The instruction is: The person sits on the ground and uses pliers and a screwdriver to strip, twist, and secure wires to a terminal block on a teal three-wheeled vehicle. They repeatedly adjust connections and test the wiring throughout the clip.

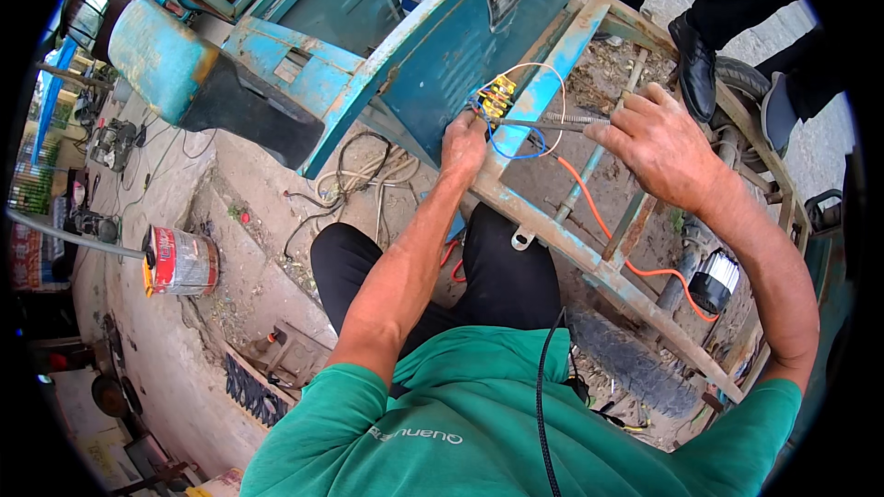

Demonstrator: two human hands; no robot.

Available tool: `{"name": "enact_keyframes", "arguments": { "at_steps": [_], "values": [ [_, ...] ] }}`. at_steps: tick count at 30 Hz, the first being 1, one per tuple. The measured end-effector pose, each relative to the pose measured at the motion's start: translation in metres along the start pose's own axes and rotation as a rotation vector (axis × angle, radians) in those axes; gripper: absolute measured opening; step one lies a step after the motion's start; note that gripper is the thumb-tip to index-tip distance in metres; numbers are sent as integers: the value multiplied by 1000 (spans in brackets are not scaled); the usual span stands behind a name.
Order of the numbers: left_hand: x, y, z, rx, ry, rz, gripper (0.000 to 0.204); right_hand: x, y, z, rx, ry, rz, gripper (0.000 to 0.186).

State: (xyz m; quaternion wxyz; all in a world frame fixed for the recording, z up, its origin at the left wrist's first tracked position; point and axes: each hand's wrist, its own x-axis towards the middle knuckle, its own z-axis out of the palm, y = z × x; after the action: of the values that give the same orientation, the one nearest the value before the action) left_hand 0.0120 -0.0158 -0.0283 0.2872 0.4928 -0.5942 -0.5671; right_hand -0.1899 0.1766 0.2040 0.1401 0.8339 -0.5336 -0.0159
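A yellow-and-black terminal block (496, 98) sits against the blue metal panel (442, 46), with thin wires at it. My left hand (464, 144) is closed at the block's lower left side; its fingertips meet the wires there, but what they pinch is hidden. In my right hand (665, 145) is a screwdriver (552, 125), its long dark shaft pointing left with the tip at the block. A blue wire (521, 156) loops below the shaft. A pale wire (560, 83) arcs above it. From beside the frame bar, an orange cable (589, 198) runs down to the right.
The rusty blue metal frame (575, 225) spans the right, with a motor (715, 281) in it. Another person's dark shoe (692, 64) stands at its far side. Coiled cables (368, 175) lie on the ground, and a red paint can (182, 260) stands at left.
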Motion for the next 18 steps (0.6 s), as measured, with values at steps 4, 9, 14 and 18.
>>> {"name": "enact_keyframes", "arguments": {
  "at_steps": [4,9,14,18],
  "values": [
    [1,-3,0,39,31,60,32,4,4,-1,-93,-17,-87,22],
    [-2,1,2,162,59,113,32,2,10,1,-134,20,-218,24],
    [-10,12,1,170,96,113,34,12,9,4,-3,42,-166,32],
    [-12,16,2,210,123,108,36,14,3,9,51,83,-114,32]
  ]
}}
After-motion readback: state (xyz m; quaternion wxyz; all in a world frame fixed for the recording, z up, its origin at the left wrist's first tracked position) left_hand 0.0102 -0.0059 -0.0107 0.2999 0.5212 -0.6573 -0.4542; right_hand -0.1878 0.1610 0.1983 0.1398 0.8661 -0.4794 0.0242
